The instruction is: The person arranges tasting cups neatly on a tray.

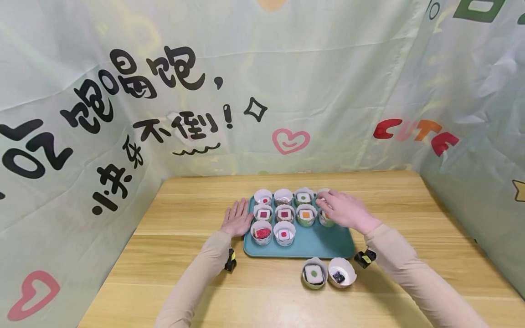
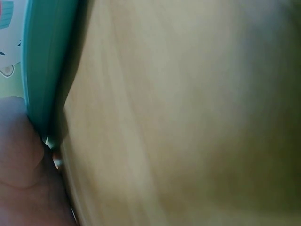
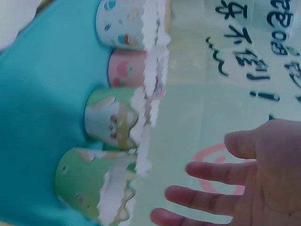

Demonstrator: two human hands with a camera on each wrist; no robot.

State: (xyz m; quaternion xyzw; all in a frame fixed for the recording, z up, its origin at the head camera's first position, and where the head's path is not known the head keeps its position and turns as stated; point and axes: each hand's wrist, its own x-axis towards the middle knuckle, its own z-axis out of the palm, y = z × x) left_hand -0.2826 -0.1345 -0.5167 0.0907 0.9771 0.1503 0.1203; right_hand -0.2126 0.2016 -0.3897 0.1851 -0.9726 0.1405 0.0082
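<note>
My left hand [image 1: 239, 217] lies with straight fingers on the table by the left edge of a teal tray [image 1: 320, 243], its thumb side against the rim. My right hand [image 1: 344, 208] is over the tray's back right corner, above a paper cup [image 1: 326, 221] that it partly hides. In the right wrist view its fingers [image 3: 207, 200] are spread and hold nothing. Several patterned paper cups stand in rows on the tray, with sushi-like pieces in most. The front row holds a cup with a red-topped piece [image 1: 262, 233] and a cup with a white, red-centred piece [image 1: 284, 234].
In front of the tray, a cup with a white, green-centred piece [image 1: 314, 274] and a cup with a small black piece [image 1: 339, 276] stand side by side on the wooden table [image 1: 172, 273]. A printed cloth [image 1: 328, 91] hangs behind and at both sides.
</note>
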